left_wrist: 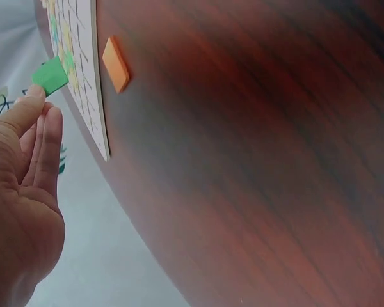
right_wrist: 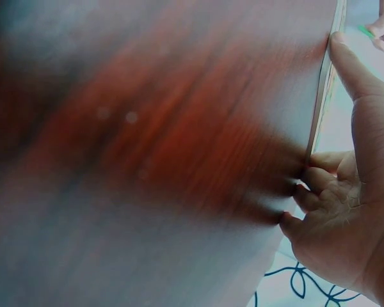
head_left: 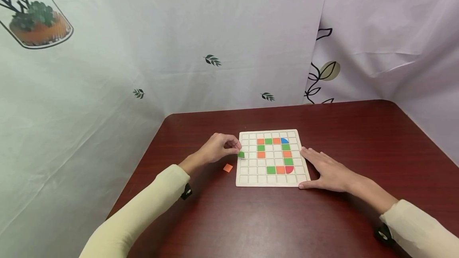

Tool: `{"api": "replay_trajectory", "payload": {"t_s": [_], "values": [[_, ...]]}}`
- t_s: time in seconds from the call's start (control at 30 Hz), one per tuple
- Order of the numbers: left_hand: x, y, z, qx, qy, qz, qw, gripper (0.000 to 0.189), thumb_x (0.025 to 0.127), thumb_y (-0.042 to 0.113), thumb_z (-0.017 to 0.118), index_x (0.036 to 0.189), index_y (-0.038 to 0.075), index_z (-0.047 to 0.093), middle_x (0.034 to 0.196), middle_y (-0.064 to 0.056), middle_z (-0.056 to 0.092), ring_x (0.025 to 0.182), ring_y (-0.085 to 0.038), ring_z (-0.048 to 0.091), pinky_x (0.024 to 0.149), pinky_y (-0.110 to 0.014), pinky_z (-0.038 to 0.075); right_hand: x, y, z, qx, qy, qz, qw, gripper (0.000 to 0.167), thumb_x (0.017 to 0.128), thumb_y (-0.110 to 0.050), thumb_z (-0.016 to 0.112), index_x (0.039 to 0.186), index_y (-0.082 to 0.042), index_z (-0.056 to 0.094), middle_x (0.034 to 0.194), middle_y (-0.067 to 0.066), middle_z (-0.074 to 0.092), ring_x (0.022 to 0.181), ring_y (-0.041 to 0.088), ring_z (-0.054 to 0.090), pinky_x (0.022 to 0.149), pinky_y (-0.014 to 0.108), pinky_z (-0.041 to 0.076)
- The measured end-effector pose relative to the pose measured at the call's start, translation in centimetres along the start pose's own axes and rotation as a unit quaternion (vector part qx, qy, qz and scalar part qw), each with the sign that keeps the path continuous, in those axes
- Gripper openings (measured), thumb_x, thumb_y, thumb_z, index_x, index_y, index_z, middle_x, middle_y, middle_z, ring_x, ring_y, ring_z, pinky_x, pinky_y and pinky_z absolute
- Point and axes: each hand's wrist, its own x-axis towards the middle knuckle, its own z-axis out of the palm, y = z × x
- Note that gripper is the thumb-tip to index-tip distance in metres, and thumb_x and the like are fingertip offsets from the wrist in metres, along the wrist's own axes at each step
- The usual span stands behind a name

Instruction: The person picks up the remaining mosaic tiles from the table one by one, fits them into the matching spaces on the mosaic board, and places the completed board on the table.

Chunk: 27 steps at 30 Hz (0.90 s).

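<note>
My left hand [head_left: 219,148] pinches a green square tile [left_wrist: 50,75] between thumb and fingertips, over the left edge of a white grid board [head_left: 252,179]. Green, orange, blue and red tiles sit in cells of the board, forming a partial ring; the blue tile [head_left: 284,141] and the red tile [head_left: 289,169] each have a rounded corner. My right hand [head_left: 331,172] rests at the board's right side, its thumb at the near right corner and its fingers spread along the edge. An orange square tile [head_left: 228,168] lies on the table just left of the board, below my left hand.
The board lies on a dark red-brown wooden table [head_left: 258,222] with rounded far corners. Behind and to the left hangs a pale cloth [head_left: 229,31] printed with leaves and potted plants.
</note>
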Motion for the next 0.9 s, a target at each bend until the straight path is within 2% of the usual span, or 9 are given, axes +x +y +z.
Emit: {"api": "replay_trajectory", "payload": {"t_s": [0.5, 0.9], "values": [[1.5, 1.6, 2.7, -0.004, -0.02, 0.019, 0.9996, 0.009, 0.094, 0.012, 0.084, 0.101, 0.013, 0.077, 0.09, 0.009, 0.075, 0.083, -0.002, 0.068, 0.08, -0.022, 0.057, 0.1, 0.1, 0.0, -0.004, 0.005, -0.009, 0.9999, 0.122, 0.079, -0.074, 0.081, 0.16, 0.005, 0.037, 0.165, 0.027, 0.038, 0.153, 0.048, 0.032, 0.121, 0.066, 0.025], [2.8, 2.7, 4.2, -0.023, -0.03, 0.02, 0.9991, 0.008, 0.095, 0.013, 0.083, 0.102, 0.015, 0.079, 0.092, 0.012, 0.075, 0.086, -0.002, 0.069, 0.082, -0.022, 0.057, 0.0, 0.2, 0.0, 0.0, 0.009, -0.014, 0.9999, 0.121, 0.079, -0.073, 0.081, 0.16, 0.005, 0.038, 0.165, 0.027, 0.038, 0.153, 0.048, 0.032, 0.121, 0.066, 0.025]]}}
